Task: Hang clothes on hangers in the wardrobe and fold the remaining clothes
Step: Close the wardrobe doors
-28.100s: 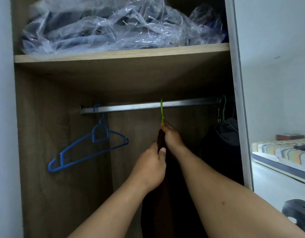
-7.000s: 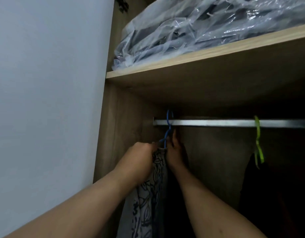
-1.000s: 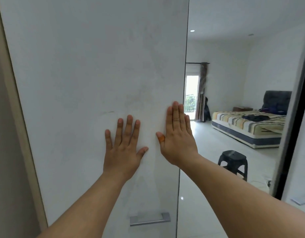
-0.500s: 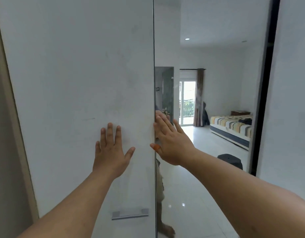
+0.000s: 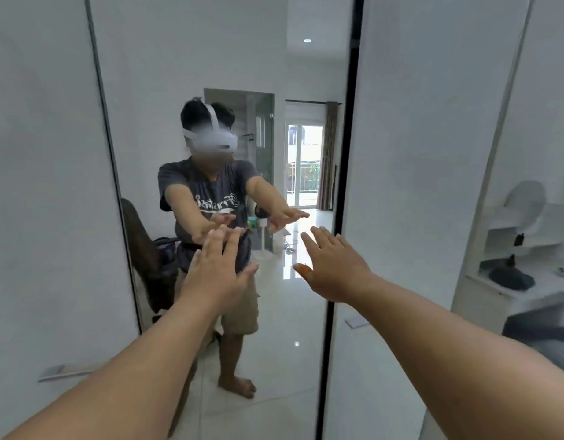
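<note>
One item of lettering noted. The mirrored door (image 5: 229,154), centre of the frame, reflects a person in a dark grey T-shirt (image 5: 210,198); white script print (image 5: 215,202) runs across the chest, with a white graphic below it. The print appears reversed in the reflection and is blurred; individual letters cannot be made out with confidence, so no word is recorded. No other text, label, brand, number or sign is legible anywhere in the frame.
</note>
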